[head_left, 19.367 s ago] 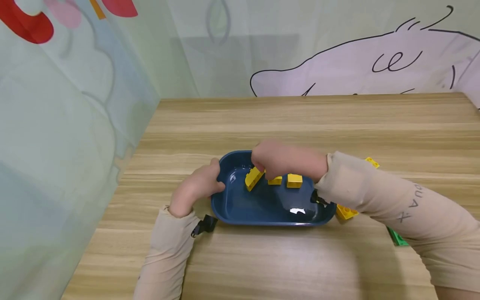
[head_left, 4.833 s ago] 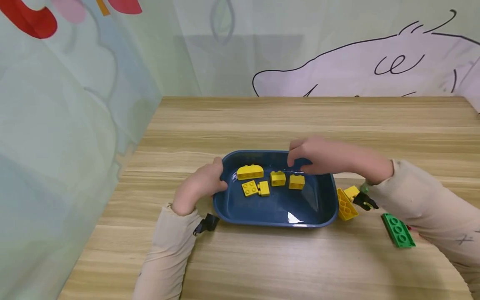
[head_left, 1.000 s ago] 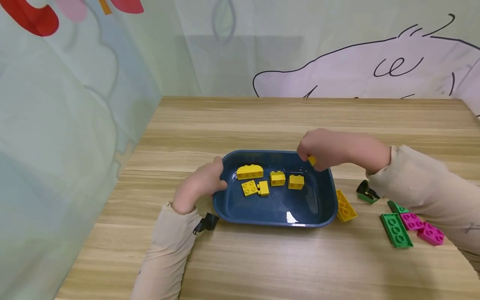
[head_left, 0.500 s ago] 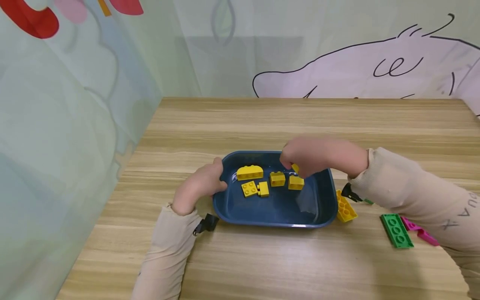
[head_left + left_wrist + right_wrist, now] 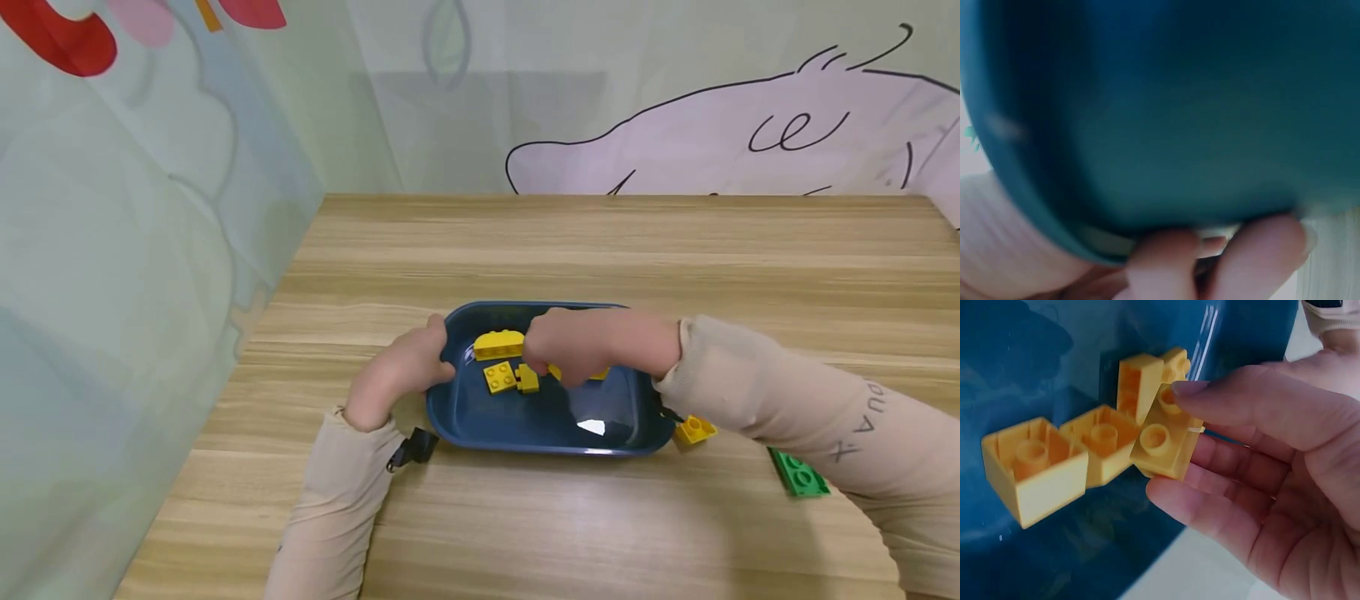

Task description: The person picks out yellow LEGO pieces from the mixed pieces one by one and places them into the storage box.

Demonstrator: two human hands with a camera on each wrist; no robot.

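My left hand (image 5: 401, 367) grips the left end of a blue tray (image 5: 517, 433); in the left wrist view its fingers (image 5: 1260, 256) press against the tray wall (image 5: 1210, 125). Low inside the tray, my right hand (image 5: 573, 343) pinches a yellow toy brick (image 5: 1169, 440) between thumb and fingers, as the right wrist view shows, its studs facing that camera. To the left of this hand lie an arched yellow brick (image 5: 497, 344), a square four-stud brick (image 5: 499, 377) and a small brick (image 5: 528, 379). Other yellow bricks are partly hidden beneath the hand.
Just right of the tray a yellow brick (image 5: 696, 430) lies on the wooden table (image 5: 570, 533). Farther right is a green brick (image 5: 801, 473), partly covered by the right sleeve (image 5: 780, 383). A printed cloth wall (image 5: 465, 125) stands behind the table.
Over the last second my right hand has moved left and down into the tray with the yellow brick. The right sleeve now hides the pink bricks. My left hand keeps its place.
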